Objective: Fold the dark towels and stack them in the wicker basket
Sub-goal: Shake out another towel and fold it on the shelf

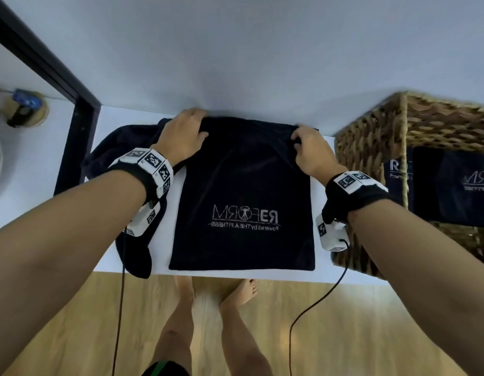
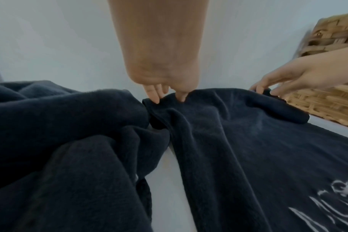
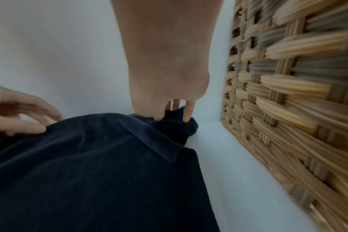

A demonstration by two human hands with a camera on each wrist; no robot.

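Observation:
A dark navy towel (image 1: 243,196) with a white logo lies flat on the white table (image 1: 178,264), its far edge by the wall. My left hand (image 1: 184,134) pinches the towel's far left corner (image 2: 165,100) between thumb and fingers. My right hand (image 1: 308,147) pinches the far right corner (image 3: 173,116), lifting it slightly. A second dark towel (image 1: 118,158) lies crumpled to the left, partly under my left wrist. The wicker basket (image 1: 371,147) stands at the right with folded dark towels (image 1: 450,185) inside.
A white wall runs close behind the table's far edge. A black frame post (image 1: 72,123) stands at the left. The basket wall (image 3: 288,94) is close beside my right hand. Bare feet (image 1: 235,294) and a wooden floor show below the table's front edge.

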